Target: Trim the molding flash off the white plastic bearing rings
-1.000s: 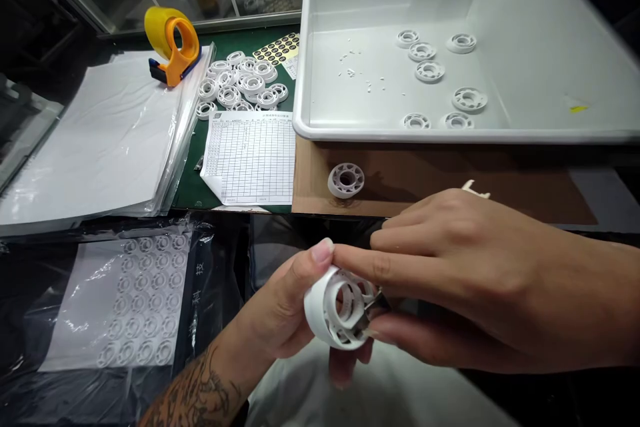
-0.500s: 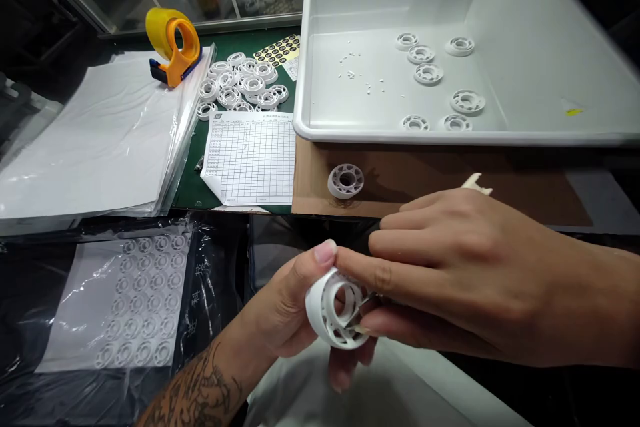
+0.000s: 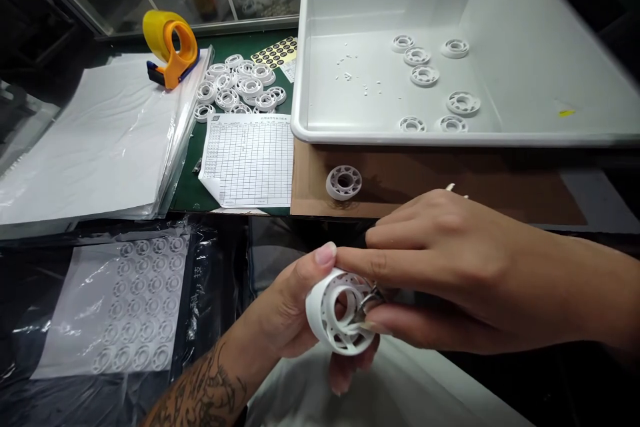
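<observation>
My left hand holds a white spoked plastic ring upright, thumb on its upper rim and fingers beneath. The ring's open face is turned to the right. My right hand is closed round a small metal tool, whose tip reaches into the spokes at the ring's right side. Most of the tool is hidden by the fingers. Past my hands, another white ring lies on the brown cardboard.
A large white tray holds several rings and small white scraps. Left of it are a ring pile, a printed form, a sticker sheet, an orange tape dispenser and stacked white sheets. Bagged rings lie lower left.
The metal tool shows more clearly at the held ring's right side, and the ring has turned slightly. My right hand has shifted a little to the left.
</observation>
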{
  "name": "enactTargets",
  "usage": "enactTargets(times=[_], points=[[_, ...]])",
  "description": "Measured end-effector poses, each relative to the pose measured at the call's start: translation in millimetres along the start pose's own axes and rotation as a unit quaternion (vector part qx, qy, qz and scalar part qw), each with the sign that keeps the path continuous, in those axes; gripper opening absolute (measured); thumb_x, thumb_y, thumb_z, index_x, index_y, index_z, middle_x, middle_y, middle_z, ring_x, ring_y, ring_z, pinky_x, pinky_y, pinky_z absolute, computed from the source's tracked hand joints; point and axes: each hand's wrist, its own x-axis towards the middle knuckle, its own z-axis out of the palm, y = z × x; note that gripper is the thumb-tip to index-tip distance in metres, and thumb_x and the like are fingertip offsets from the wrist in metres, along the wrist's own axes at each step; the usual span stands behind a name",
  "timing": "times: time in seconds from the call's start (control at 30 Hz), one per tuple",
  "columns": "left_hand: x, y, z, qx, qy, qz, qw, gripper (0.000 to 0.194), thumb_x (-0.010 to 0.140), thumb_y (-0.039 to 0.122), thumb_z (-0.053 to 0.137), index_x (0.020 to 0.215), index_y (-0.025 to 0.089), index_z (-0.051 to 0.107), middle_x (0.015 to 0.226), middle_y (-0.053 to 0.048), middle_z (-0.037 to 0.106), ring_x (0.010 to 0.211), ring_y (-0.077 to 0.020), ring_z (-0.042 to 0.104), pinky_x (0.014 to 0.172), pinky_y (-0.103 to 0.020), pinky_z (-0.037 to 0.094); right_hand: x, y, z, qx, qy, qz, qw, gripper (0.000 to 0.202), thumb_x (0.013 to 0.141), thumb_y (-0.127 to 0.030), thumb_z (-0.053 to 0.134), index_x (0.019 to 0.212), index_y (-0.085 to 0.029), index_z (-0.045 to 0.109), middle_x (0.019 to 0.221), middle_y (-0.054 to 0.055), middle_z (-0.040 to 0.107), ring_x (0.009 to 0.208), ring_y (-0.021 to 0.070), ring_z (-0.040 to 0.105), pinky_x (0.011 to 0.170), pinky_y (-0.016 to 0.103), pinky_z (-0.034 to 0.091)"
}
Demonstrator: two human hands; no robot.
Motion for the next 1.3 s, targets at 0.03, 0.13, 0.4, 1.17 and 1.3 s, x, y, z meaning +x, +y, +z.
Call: enactTargets(times=[0.03, 0.13, 0.4, 1.17, 1.3], points=[[-0.5, 0.4, 0.7, 0.002, 0.003, -0.001, 1.000, 0.080, 0.086, 0.083, 0.058, 0.069, 0.007, 0.077, 0.054, -0.008, 0.067, 0.036, -0.0139, 0.060, 0.030, -0.020, 0.049, 0.1, -0.2, 0.8, 0.001, 0.001, 0.004, 1.000, 0.038, 0.123, -0.037, 0.041, 0.112, -0.013, 0.068, 0.077, 0.000, 0.062, 0.059, 0.0142, 0.054, 0.056, 0.034, 0.034], [-2.2, 3.0, 3.6, 0.019, 0.030, 0.000, 0.999, 0.081, 0.089, 0.083, 0.055, 0.071, 0.007, 0.077, 0.056, -0.009, 0.068, 0.038, -0.0136, 0.061, 0.033, -0.019, 0.048, 0.4, -1.9, 2.6, 0.013, -0.002, 0.012, 1.000, 0.035, 0.122, -0.037, 0.045, 0.109, -0.013, 0.068, 0.079, 0.001, 0.064, 0.061, 0.0143, 0.057, 0.055, 0.034, 0.036], [-1.5, 6.0, 1.7, 0.018, 0.018, -0.011, 1.000, 0.077, 0.085, 0.081, 0.065, 0.069, 0.007, 0.078, 0.060, -0.009, 0.072, 0.040, -0.0149, 0.065, 0.034, -0.021, 0.050, 0.7, -3.1, 3.2, 0.024, -0.014, 0.017, 0.999, 0.038, 0.122, -0.038, 0.043, 0.108, -0.013, 0.067, 0.080, 0.001, 0.064, 0.061, 0.0136, 0.056, 0.056, 0.035, 0.033], [0.3, 8.0, -1.8, 0.002, 0.012, 0.000, 1.000, 0.072, 0.088, 0.079, 0.064, 0.081, 0.009, 0.081, 0.061, -0.008, 0.074, 0.040, -0.0150, 0.065, 0.034, -0.020, 0.052, -4.9, -0.8, 2.1, 0.041, 0.032, 0.008, 0.999, 0.042, 0.123, -0.046, 0.040, 0.109, -0.015, 0.065, 0.078, -0.002, 0.060, 0.060, 0.0123, 0.052, 0.055, 0.033, 0.032], [-1.5, 14.2, 4.3, -0.016, 0.048, 0.086, 0.995, 0.065, 0.092, 0.076, 0.063, 0.086, 0.013, 0.081, 0.062, -0.006, 0.075, 0.040, -0.0130, 0.063, 0.033, -0.018, 0.049, -7.2, -8.5, 11.6, 0.029, 0.099, 0.015, 0.995, 0.050, 0.123, -0.054, 0.033, 0.129, -0.014, 0.062, 0.072, -0.003, 0.056, 0.057, 0.0129, 0.052, 0.054, 0.033, 0.031]])
